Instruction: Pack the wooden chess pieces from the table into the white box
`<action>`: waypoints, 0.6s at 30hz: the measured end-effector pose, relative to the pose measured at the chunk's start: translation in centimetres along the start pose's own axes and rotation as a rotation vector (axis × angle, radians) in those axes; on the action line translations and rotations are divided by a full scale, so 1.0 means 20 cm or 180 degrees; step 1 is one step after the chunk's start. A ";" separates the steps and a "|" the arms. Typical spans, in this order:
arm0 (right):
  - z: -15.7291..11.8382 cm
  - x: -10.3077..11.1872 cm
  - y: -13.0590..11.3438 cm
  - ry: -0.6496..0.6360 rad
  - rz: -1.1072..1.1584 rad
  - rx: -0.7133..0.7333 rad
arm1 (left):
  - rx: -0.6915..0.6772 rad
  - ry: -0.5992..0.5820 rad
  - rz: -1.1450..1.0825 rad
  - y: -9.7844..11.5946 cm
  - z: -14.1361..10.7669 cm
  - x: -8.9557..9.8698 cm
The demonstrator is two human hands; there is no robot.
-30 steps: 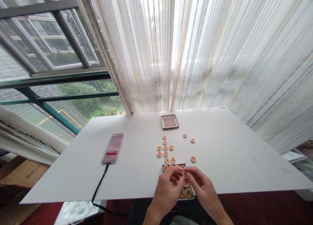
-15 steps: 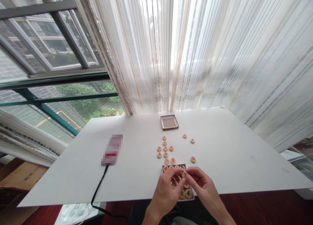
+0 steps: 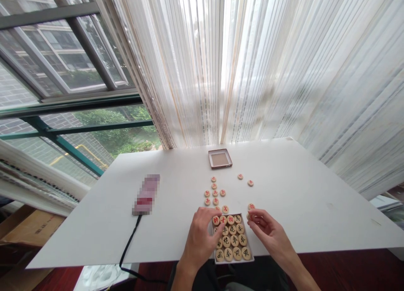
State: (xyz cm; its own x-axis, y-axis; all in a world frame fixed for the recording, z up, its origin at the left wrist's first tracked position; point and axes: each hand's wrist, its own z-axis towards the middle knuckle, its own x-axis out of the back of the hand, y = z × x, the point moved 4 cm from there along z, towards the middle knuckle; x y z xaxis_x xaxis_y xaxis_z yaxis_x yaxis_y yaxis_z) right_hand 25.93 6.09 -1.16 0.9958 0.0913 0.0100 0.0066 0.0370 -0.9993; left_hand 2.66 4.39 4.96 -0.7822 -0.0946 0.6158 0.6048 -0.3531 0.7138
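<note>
A shallow box (image 3: 251,254) at the table's near edge holds rows of round wooden Chinese chess pieces, mostly with black characters and some red in the far row. My left hand (image 3: 199,236) curves over the box's left side, thumb and fingers apart, covering a few pieces there. Just right of the box, my right hand (image 3: 268,230) pinches a Chinese chess piece (image 3: 249,217) between thumb and fingertips. Close beyond those fingertips lies a red-lettered piece (image 3: 251,206). Beyond the box several more red pieces (image 3: 215,193) lie loosely grouped face up.
Two red pieces (image 3: 240,176) lie farther off to the right. The box lid (image 3: 220,158) rests open side up near the table's far side. On the left is a pixelated phone-like object (image 3: 146,195) with a black cable (image 3: 128,236). Curtains (image 3: 202,72) hang behind the white table (image 3: 176,236).
My hands have parted from over the box. The right hand has moved right with a piece in its fingers, and the left has shifted left, uncovering more of the box.
</note>
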 end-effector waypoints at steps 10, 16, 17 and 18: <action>0.02 -0.04 -0.01 -0.0087 0.0123 -0.0028 | -0.0196 -0.0452 0.0390 0.05 0.08 -0.12; 0.05 -0.03 -0.02 -0.0021 0.0062 -0.0081 | -0.0257 -0.0415 0.0416 0.03 0.09 -0.13; 0.05 -0.03 -0.02 -0.0015 0.0118 -0.0066 | -0.0272 -0.0404 0.0417 0.03 0.09 -0.13; 0.05 -0.03 -0.02 -0.0014 0.0167 -0.0043 | -0.0283 -0.0388 0.0413 0.03 0.09 -0.12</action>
State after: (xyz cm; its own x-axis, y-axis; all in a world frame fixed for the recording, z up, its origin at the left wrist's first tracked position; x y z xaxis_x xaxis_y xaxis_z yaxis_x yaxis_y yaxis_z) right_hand 25.20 7.07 -0.79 0.9944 0.0971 -0.0423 -0.0443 0.0186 -0.9988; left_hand 5.29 6.03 4.52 -0.6713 -0.0332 0.7405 0.6795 -0.4266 0.5969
